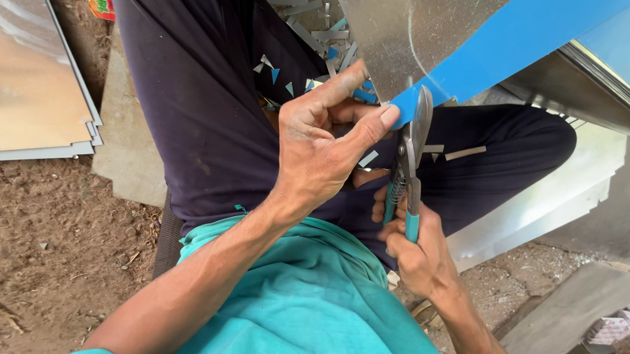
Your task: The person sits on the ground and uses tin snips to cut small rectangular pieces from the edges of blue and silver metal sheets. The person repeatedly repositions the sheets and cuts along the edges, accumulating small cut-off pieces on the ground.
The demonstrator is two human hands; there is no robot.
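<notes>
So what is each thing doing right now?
Left hand: pinching the sheet's blue edge.
Right hand: gripping the snip handles.
Tin snips: upright, blades at the blue edge.
Metal sheet: held up, tilted.
Offcuts: scattered on lap and ground.

Teal shirt point(304, 295), short sleeves; dark navy trousers point(192, 110); bare forearms, no gloves.

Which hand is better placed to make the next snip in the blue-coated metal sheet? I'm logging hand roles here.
Probably the right hand: it grips the teal-handled tin snips, blades at the blue-coated metal sheet edge. The left hand pinches that edge, steadying it.
</notes>
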